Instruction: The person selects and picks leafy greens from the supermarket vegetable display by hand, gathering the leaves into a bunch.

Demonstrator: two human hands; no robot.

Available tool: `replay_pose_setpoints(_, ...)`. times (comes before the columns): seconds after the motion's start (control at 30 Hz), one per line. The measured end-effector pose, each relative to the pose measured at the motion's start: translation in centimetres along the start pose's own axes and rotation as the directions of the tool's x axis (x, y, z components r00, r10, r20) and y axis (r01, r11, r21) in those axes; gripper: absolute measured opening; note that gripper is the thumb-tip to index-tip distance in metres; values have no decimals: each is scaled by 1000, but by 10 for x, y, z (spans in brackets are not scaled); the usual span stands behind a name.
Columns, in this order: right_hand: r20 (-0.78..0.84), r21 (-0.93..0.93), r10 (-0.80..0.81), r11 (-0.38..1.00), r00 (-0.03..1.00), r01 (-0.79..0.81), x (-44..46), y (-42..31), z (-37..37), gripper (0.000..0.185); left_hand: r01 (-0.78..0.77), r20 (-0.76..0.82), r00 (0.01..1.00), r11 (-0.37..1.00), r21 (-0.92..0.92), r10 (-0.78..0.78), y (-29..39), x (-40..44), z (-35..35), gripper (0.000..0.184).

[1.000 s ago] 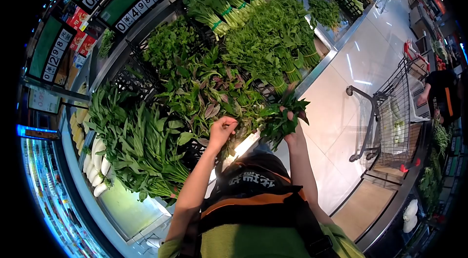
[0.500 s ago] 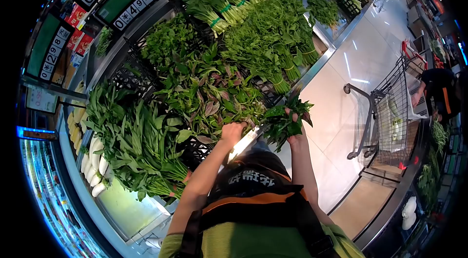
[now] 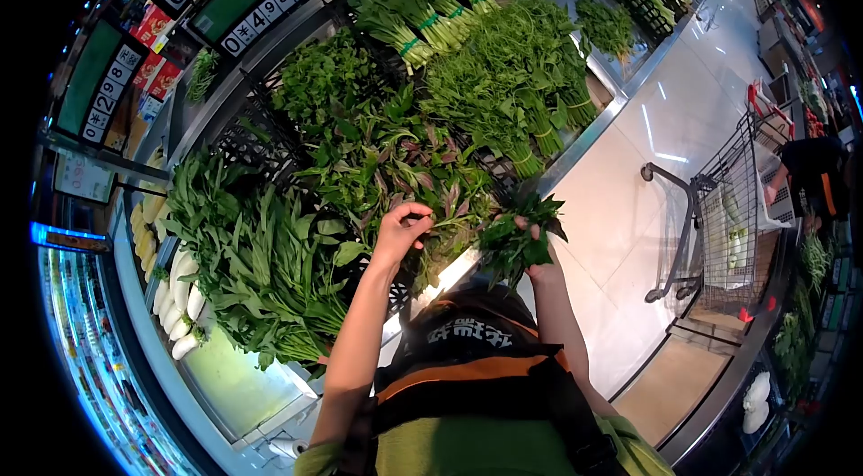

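Observation:
My right hand (image 3: 537, 247) is wrapped round a bunch of dark green leafy stems (image 3: 512, 247) at the counter's front edge. Over the near edge of a loose heap of green and purple leaves (image 3: 427, 157), my left hand (image 3: 402, 231) has thumb and forefinger pinched on a thin stem (image 3: 449, 230). Left of that hand lies a pile of long-leaved greens (image 3: 279, 269). Behind the heap are tied bunches of feathery greens (image 3: 503, 71).
A wire shopping cart (image 3: 728, 224) stands on the tiled floor at the right, with a person's dark sleeve (image 3: 809, 175) beside it. White radishes (image 3: 182, 301) lie at the left. Price signs (image 3: 265, 16) stand at the back left. A metal rim (image 3: 584, 139) borders the display.
My left hand has lifted off the leaves and turned, and now pinches a stem. My right hand still holds its bunch, slightly shifted and turned.

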State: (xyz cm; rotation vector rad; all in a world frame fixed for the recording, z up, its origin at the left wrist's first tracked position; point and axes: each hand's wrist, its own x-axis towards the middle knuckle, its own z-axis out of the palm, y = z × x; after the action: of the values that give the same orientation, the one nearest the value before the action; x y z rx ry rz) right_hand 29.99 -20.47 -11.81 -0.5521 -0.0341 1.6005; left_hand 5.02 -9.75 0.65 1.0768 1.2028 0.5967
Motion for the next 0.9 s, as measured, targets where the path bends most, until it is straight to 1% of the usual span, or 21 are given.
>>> replay_pose_setpoints(0.07,44,-187,120,976,992,-109,-15,-12,87,48,-18,-34,999,982,-186,11,9,-7,-2,13)
replay_pose_setpoints(0.1,96,-201,155,970,983,-134,-18,-12,104,49,-28,-33,999,972,-232,21,10,-9,-4,13)
replay_pose_setpoints(0.17,194,-233,224,956,955,-177,-20,-9,122,49,-69,-80,996,933,-355,43,13,-14,-1,12)
replay_pose_setpoints(0.23,224,-276,305,931,926,-240,-13,-1,127,48,-84,-102,994,888,-451,43,17,-20,5,11)
replay_pose_setpoints(0.27,236,-298,344,916,909,-269,-10,4,129,47,-123,-139,988,873,-471,64,16,-21,9,12)
replay_pose_setpoints(0.3,168,-226,301,939,939,-261,-10,12,133,46,-161,-175,981,857,-489,84,14,-23,13,12)
replay_pose_setpoints(0.33,143,-237,272,943,952,-234,-8,17,137,46,-199,-211,972,840,-506,103,14,-25,18,13)
replay_pose_setpoints(0.4,91,-261,205,949,975,-175,-8,23,146,46,-233,-241,962,837,-495,125,11,-27,25,13)
replay_pose_setpoints(0.43,39,-345,126,933,991,-105,-3,25,138,42,-287,-248,950,843,-456,189,5,-27,28,12)
replay_pose_setpoints(0.47,21,-342,139,932,990,-124,-2,26,136,40,-340,-251,935,843,-417,253,-2,-25,31,12)
replay_pose_setpoints(0.5,2,-338,151,931,989,-141,-2,25,138,38,-370,-291,919,838,-401,266,-5,-24,36,12)
replay_pose_setpoints(0.53,-16,-333,162,930,987,-158,-3,24,140,37,-364,-285,923,832,-420,260,-8,-24,39,11)
replay_pose_setpoints(0.57,-46,-335,127,933,991,-135,-6,23,142,34,-356,-278,927,826,-438,253,-10,-24,42,11)
replay_pose_setpoints(0.63,-60,-312,136,938,989,-148,1,28,138,33,-360,-262,929,794,-489,259,-11,-24,47,9)
replay_pose_setpoints(0.67,-66,-300,142,941,988,-156,4,29,136,33,-345,-259,934,803,-486,245,-10,-24,49,9)
replay_pose_setpoints(0.7,-76,-377,71,921,995,-95,1,25,142,32,-332,-258,938,811,-481,231,-9,-24,50,9)
replay_pose_setpoints(0.73,-77,-404,67,910,995,-93,2,24,142,31,-319,-257,942,819,-476,217,-7,-25,51,9)
replay_pose_setpoints(0.77,-77,-431,63,898,995,-90,3,24,141,29,-355,-243,930,838,-414,275,-8,-25,51,10)
replay_pose_setpoints(0.8,-76,-457,59,885,995,-87,4,23,141,28,-349,-211,935,856,-381,287,-4,-25,50,10)
replay_pose_setpoints(0.87,-73,-468,27,882,997,-59,4,20,142,30,-338,-150,940,887,-316,305,6,-30,48,12)
replay_pose_setpoints(0.9,-72,-474,13,879,997,-45,3,17,145,30,-283,-91,959,923,-261,268,15,-34,44,16)
